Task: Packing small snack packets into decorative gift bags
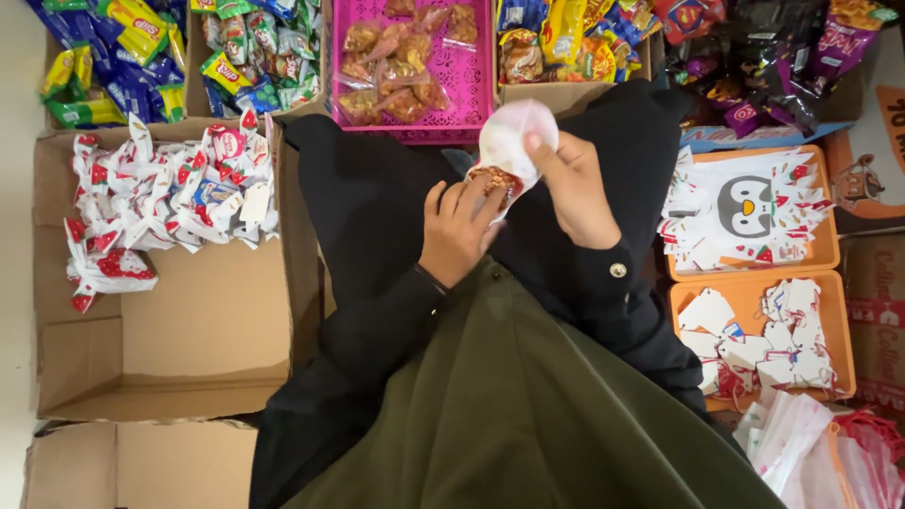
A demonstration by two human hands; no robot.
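We held one small snack bag (504,155) over our lap, our left hand (459,229) cupping its full bottom, our right hand (575,184) pinching its top. Many wrapped packs (170,188) already lay in the cardboard box (189,330); more tags (764,330) waited in the orange tray (842,325).

The scene is lit evenly and brightly from above, with only soft shadows cast inside the cardboard box (189,320). Glare is seen on the shiny snack wrappers (754,57). Slight blur is noticed at the edges.
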